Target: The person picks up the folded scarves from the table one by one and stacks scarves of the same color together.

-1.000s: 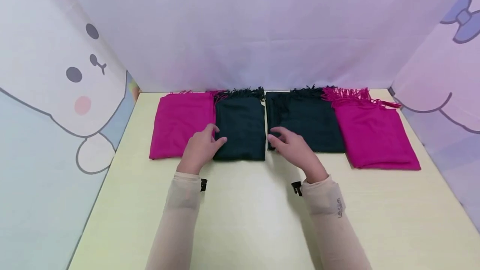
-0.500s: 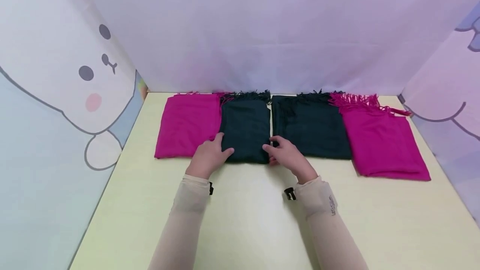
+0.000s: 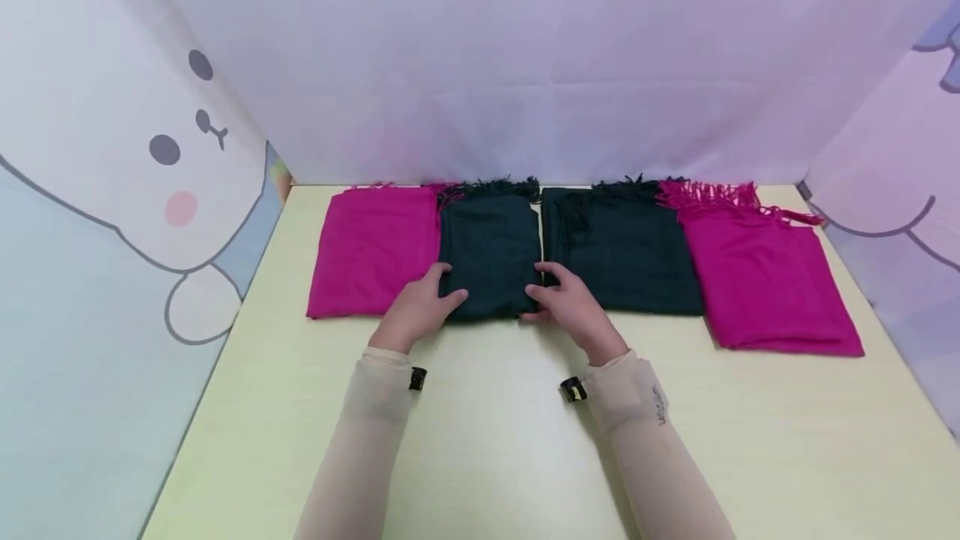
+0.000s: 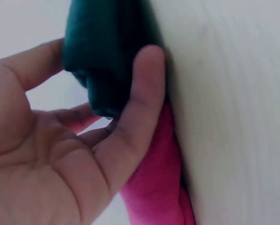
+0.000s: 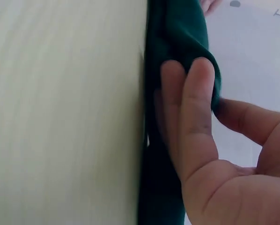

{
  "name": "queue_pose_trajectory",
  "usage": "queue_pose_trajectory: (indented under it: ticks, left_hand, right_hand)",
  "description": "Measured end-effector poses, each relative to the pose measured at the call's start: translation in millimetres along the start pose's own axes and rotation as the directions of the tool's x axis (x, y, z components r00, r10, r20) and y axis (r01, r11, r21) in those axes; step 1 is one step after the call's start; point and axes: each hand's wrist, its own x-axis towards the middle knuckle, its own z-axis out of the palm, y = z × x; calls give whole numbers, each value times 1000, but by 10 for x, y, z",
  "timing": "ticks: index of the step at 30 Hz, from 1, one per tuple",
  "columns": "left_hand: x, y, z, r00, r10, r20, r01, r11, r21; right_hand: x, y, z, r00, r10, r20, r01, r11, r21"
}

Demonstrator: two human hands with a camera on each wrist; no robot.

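Observation:
A folded dark green scarf (image 3: 491, 244) with a fringe at its far edge lies left of the table's middle. My left hand (image 3: 415, 308) grips its left near corner, with the thumb on top. In the left wrist view the fingers (image 4: 147, 84) wrap round the green fold. The right near corner is pinched by my right hand (image 3: 576, 307), its thumb on top and the fingers (image 5: 198, 98) under and along the bunched edge in the right wrist view. A folded magenta scarf (image 3: 371, 244) lies against the green one's left side, partly behind my left hand.
Close on the right is a second folded dark green scarf (image 3: 630, 257), and beyond it another magenta scarf (image 3: 772, 282) with its fringe overlapping the green. All lie along the back of the pale table (image 3: 480, 440). Fabric walls (image 3: 525, 40) stand behind and at both sides.
Both hands have come down onto the left green scarf and taken hold of its near corners. The right hand moved left to its edge. The near edge now looks slightly bunched.

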Motion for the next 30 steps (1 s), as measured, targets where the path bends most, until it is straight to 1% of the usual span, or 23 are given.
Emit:
queue_pose_trajectory:
  ticks: [4,9,13,15,19,21,23,27,30]
  left_hand:
    - [23,18,27,999,24,-33,-25,999,-30]
    - [34,33,43,997,60,-57,-63,997,-47]
    - [14,10,-11,993,76,-88,-83,993,-78]
    - [7,-10,-38,993,72,-95,-80,993,-86]
    - [17,-25,-54,996,51,-72,-55,996,-68]
    - [33,-28,-43,997,50,-64,-53,997,-49]
    - [48,-32,-31,996,53,-70,-56,998,-42]
    - [43,-31,-40,992,76,-104,-80,996,-37]
    - [11,-30,-82,990,90,-109,-96,994,-49]
  right_hand:
    - [27,25,35,999,-44,-18,44,999,6]
    - [34,37,74,995,-96,-29,95,995,-22]
    - [-24,-27,15,994,-112,-9,111,989,-100]
    - [-61,-63,-28,995,-105,3,104,980,-169]
    - [-89,-91,-100,997,-81,15,82,956,-283]
    - [-76,-78,-111,996,-89,15,89,940,-330]
    - [-57,-66,-107,994,-107,10,103,930,-353]
    - [-48,-67,-100,991,-136,-6,123,910,-397]
    - [-73,-93,-119,992,-122,11,117,915,-386]
